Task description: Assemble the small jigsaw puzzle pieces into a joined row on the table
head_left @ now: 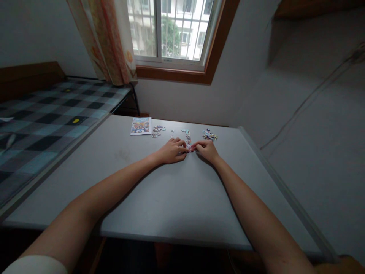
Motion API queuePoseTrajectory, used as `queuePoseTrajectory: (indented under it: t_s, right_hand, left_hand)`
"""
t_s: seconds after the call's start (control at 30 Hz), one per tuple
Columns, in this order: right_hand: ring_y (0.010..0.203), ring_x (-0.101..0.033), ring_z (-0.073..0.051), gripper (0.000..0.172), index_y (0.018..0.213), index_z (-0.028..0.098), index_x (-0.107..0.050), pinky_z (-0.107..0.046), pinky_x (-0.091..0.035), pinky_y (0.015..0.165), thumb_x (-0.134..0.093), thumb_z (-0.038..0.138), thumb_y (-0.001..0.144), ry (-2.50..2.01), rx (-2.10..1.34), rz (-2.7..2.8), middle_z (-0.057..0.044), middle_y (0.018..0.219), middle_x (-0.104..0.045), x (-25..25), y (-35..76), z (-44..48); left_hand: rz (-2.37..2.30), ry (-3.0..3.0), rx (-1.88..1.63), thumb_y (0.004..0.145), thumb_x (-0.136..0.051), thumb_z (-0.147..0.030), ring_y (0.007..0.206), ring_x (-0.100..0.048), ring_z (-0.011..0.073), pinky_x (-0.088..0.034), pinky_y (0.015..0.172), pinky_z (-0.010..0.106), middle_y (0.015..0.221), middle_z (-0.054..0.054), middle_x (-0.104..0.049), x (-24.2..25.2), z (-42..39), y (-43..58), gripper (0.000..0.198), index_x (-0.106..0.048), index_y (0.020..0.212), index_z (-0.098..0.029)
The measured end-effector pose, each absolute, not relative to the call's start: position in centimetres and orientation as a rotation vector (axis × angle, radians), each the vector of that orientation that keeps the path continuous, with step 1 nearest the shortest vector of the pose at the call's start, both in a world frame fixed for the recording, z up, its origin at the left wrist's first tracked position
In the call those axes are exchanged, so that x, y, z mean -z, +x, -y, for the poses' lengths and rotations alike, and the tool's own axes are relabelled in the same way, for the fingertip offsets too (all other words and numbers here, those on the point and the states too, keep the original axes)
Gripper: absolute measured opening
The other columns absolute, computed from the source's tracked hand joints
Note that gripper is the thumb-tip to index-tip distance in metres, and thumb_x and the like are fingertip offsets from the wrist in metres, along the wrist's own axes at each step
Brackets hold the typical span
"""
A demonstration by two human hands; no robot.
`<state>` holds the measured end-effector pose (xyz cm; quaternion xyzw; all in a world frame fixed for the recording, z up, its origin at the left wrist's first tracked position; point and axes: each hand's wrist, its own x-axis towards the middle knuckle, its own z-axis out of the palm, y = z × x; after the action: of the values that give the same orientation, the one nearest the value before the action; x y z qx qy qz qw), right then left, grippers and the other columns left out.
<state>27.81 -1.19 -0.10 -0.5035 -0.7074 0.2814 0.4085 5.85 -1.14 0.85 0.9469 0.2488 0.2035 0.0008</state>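
A narrow strip of joined jigsaw pieces (188,137) lies on the white table (159,198), running down toward me from a short bend at its far end. My left hand (173,150) rests flat beside the strip, fingers stretched apart, with fingertips touching its near end. From the other side, my right hand (207,151) pinches at that same near end, thumb and forefinger closed on a small puzzle piece. The fingers partly cover the piece and its exact shape cannot be made out.
Loose puzzle pieces sit in a pile (210,135) beyond my right hand and in another cluster (158,129) at the far left. Beside that cluster lies a printed picture sheet (141,126). A bed with a checked cover (65,102) adjoins the table's left; a wall borders the right.
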Motion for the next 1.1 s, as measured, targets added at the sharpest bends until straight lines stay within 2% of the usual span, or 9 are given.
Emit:
queuePoseTrajectory:
  t_s: [0.17, 0.43, 0.8, 1.1]
  right_hand:
    - [0.061, -0.067, -0.017, 0.029, 0.070, 0.015, -0.074, -0.027, -0.052, 0.063, -0.048, 0.023, 0.066, -1.226, -0.798, 1.704, -0.006, 0.065, -0.073, 0.14, 27.93, 1.12]
    - [0.055, -0.062, -0.015, 0.030, 0.073, 0.014, -0.075, -0.024, -0.046, 0.054, -0.048, 0.024, 0.065, -1.241, -0.782, 1.652, -0.007, 0.067, -0.074, -0.06, 27.99, 1.08]
    - [0.063, -0.068, -0.017, 0.028, 0.072, 0.015, -0.074, -0.026, -0.052, 0.064, -0.048, 0.022, 0.067, -1.246, -0.769, 1.749, -0.005, 0.066, -0.073, 0.22, 27.92, 1.05]
    - [0.061, -0.066, -0.016, 0.026, 0.069, 0.015, -0.073, -0.026, -0.050, 0.060, -0.048, 0.024, 0.065, -1.232, -0.829, 1.708, -0.005, 0.064, -0.073, 0.02, 27.78, 1.26]
  left_hand:
    - [-0.761, 2.983, -0.658, 0.092, -0.049, -0.032, 0.101, -0.051, 0.0224, -0.038, 0.092, 0.039, 0.107, 0.007, -0.064, -0.70, 1.05, 5.78, 0.030, -0.069, 0.114, -0.026]
    - [-0.761, 2.966, -0.625, 0.092, -0.048, -0.032, 0.103, -0.051, 0.0226, -0.038, 0.093, 0.040, 0.108, 0.007, -0.064, -0.87, 1.16, 5.75, 0.031, -0.068, 0.115, -0.027]
    - [-0.803, 2.932, -0.685, 0.091, -0.049, -0.030, 0.099, -0.053, 0.0211, -0.038, 0.090, 0.037, 0.101, 0.005, -0.066, -0.99, 1.29, 5.83, 0.027, -0.073, 0.104, -0.026]
    - [-0.803, 2.917, -0.687, 0.090, -0.051, -0.029, 0.098, -0.054, 0.0211, -0.039, 0.088, 0.038, 0.099, 0.006, -0.067, -1.11, 1.33, 5.85, 0.026, -0.073, 0.102, -0.025]
